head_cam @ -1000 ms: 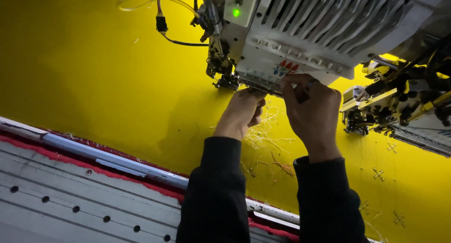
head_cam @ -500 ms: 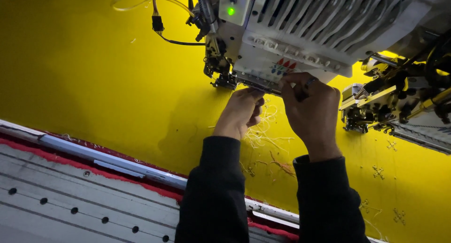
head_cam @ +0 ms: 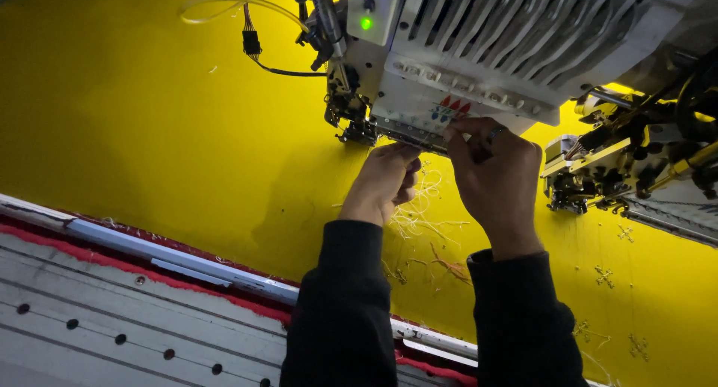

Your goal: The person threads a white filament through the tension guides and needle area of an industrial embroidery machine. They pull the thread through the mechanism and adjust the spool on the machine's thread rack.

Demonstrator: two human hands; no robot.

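Both hands reach up to the underside of the embroidery machine head [head_cam: 479,65], where its needle row sits. The left hand [head_cam: 383,183] has its grip pinched at the lower edge of the head, fingertips bunched; whether a thread lies between them is too small to tell. Just beside it, the right hand [head_cam: 495,179] also pinches at that edge (a ring shows on one finger), its contents likewise unclear. Below both grips, loose thread ends [head_cam: 422,211] lie on the yellow fabric [head_cam: 149,125]. A metal frame rail [head_cam: 179,263] runs well below the left hand.
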